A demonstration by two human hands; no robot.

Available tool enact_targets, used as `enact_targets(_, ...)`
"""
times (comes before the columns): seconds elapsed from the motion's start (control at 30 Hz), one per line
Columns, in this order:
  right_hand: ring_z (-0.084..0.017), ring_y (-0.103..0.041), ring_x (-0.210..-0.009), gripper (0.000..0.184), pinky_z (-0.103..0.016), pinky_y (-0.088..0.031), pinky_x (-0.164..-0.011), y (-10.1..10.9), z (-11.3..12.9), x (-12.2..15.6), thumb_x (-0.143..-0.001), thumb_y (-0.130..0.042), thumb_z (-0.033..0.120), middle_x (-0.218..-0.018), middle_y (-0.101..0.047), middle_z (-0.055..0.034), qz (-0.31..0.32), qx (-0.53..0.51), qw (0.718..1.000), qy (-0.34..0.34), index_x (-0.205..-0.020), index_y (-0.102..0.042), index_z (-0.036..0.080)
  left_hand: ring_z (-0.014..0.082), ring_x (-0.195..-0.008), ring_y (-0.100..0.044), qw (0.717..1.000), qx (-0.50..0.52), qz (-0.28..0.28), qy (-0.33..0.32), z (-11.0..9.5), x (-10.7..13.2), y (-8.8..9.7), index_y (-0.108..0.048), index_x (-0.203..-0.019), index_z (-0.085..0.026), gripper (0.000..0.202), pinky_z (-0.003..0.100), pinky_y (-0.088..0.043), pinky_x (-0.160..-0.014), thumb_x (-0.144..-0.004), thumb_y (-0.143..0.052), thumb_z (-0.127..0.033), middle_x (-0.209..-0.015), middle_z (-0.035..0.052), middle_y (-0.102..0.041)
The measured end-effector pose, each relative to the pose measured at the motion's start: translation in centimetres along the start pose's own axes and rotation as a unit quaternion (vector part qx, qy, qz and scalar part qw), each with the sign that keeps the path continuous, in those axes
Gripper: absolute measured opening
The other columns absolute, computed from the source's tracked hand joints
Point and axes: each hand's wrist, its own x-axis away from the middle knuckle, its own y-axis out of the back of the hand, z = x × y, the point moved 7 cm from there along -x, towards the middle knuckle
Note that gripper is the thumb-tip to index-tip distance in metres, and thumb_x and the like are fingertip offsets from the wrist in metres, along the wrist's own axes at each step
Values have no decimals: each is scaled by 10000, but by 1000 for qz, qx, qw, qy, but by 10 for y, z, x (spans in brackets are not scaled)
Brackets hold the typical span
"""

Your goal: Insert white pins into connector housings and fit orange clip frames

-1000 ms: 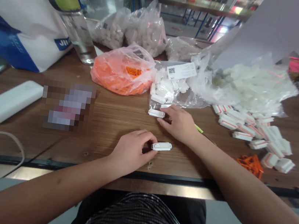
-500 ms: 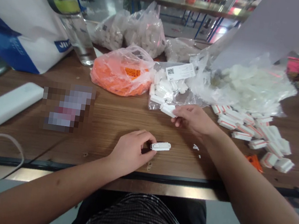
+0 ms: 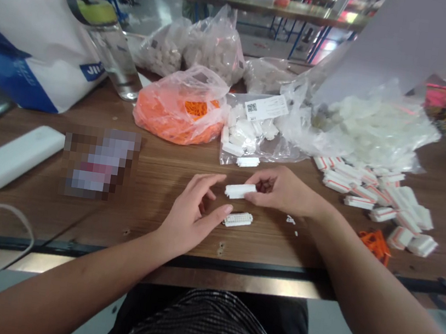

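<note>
Near the middle of the table, my right hand (image 3: 286, 191) pinches one end of a white plastic connector housing (image 3: 240, 191). My left hand (image 3: 196, 207) is open, thumb and fingers spread toward the free end of that housing. Just below it, a second white connector housing (image 3: 237, 220) lies on the tabletop with rows of small holes facing up, close to my left thumb. A third white housing (image 3: 247, 161) rests at the front of a clear bag of white parts (image 3: 244, 131).
An orange-filled bag (image 3: 176, 111) lies behind my hands. Several white parts with orange strips (image 3: 363, 189) are piled right, near loose orange pieces (image 3: 376, 245) and white bits (image 3: 290, 219). A power bank (image 3: 11, 154), water bottle (image 3: 114, 52) and white-blue bag (image 3: 38, 30) stand left.
My right hand has drawn a white housing back from the clear bag toward my left hand. My left hand has let go of the holed housing and opened.
</note>
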Motion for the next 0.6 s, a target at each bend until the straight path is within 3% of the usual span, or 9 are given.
enact_targets(0.1,-78,-507,-543,194,-209,-387,-506,-13,12,4,-706,-716,288,-618,-627,22,9,40,999,27,-839,-729,147,176,-980,-596,999,0,18,-47,-2,-2,-3,-546,-1301,-244,428,262,-519,-694,-888,-643,-293,-1257,81,-567)
enact_targets(0.2,-80,-521,-558,197,-211,-405,-526,-21,16,7,-717,-711,280,-645,-642,13,16,58,997,54,-858,-733,145,173,-967,-617,997,-7,29,-71,-3,-4,-6,-632,-1201,-237,279,298,-521,-782,-924,-598,-245,-1107,51,-658)
enact_targets(0.3,-84,-538,-574,207,-213,-420,-536,-25,12,6,-737,-710,296,-685,-668,0,28,42,997,61,-877,-738,147,177,-928,-642,999,2,31,-43,3,-5,-6,-671,-1132,-222,228,333,-522,-827,-913,-616,-259,-1030,42,-694)
enact_targets(0.4,-104,-575,-608,274,-230,-449,-559,-24,10,4,-774,-694,355,-711,-688,-11,15,-17,999,49,-957,-745,157,190,-887,-661,998,39,36,24,14,-6,-6,-653,-1165,-198,288,351,-548,-790,-899,-622,-304,-1041,60,-705)
enact_targets(0.5,-134,-622,-668,328,-264,-489,-620,-2,15,12,-796,-674,410,-763,-718,-26,-77,-18,996,48,-1008,-745,170,200,-890,-665,990,99,44,88,22,-7,-6,-614,-1231,-185,369,317,-574,-686,-894,-600,-335,-1093,82,-691)
enact_targets(0.6,-163,-652,-737,278,-291,-500,-677,39,17,41,-818,-627,413,-843,-747,-51,-175,114,977,34,-899,-769,188,190,-876,-664,981,139,47,124,26,-7,-5,-610,-1207,-182,373,271,-568,-615,-877,-608,-355,-1074,78,-687)
